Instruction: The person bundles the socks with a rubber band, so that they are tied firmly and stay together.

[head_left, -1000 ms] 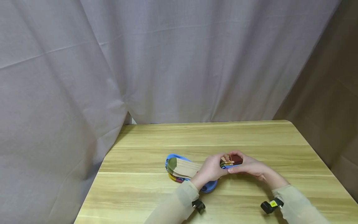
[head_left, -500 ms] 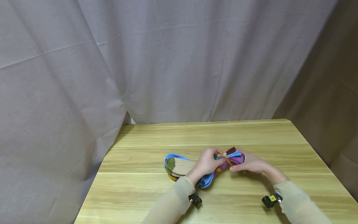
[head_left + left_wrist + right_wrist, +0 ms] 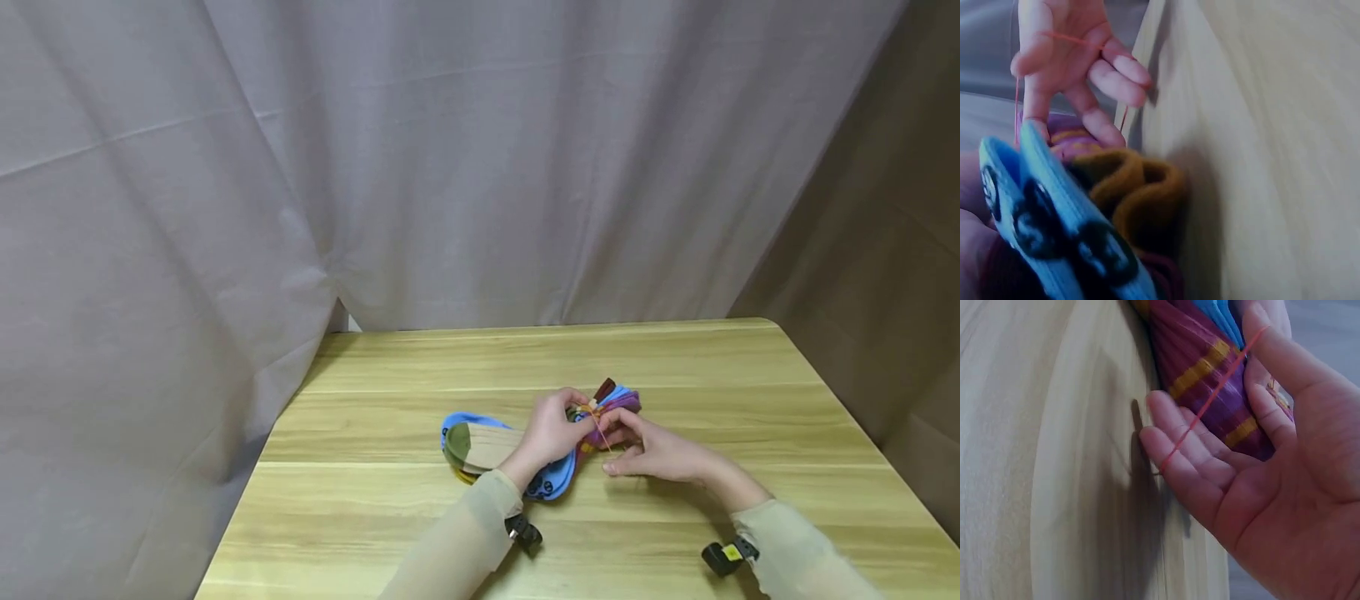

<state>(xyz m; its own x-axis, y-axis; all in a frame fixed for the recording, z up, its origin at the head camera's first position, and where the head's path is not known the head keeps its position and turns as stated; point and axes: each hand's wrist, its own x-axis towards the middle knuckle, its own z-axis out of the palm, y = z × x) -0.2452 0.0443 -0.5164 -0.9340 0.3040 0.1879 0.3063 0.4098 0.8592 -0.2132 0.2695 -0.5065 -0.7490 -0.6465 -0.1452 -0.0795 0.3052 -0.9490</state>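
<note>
A bundle of socks (image 3: 487, 448) lies on the table, with beige-and-green, blue, purple and mustard pieces showing. My left hand (image 3: 550, 432) grips its gathered middle, and the cuffs (image 3: 624, 398) fan out beyond its fingers. Blue socks with dark prints (image 3: 1041, 212) and a mustard sock (image 3: 1147, 187) fill the left wrist view's lower part. My right hand (image 3: 663, 452) is spread just right of the bundle. A thin red rubber band (image 3: 1213, 395) stretches across its thumb and fingers, beside purple socks with yellow stripes (image 3: 1207, 365). The left fingertips are partly hidden.
The wooden table (image 3: 360, 517) extends around the bundle on all sides. Grey cloth (image 3: 465, 167) hangs behind the table's back edge and at the left. A darker cloth (image 3: 885, 275) hangs at the right. Each wrist wears a small black camera.
My right hand has let go of the cuffs and drawn back down with the band stretched on its fingers. The cuffs have swung up and fanned out; my left hand keeps its grip.
</note>
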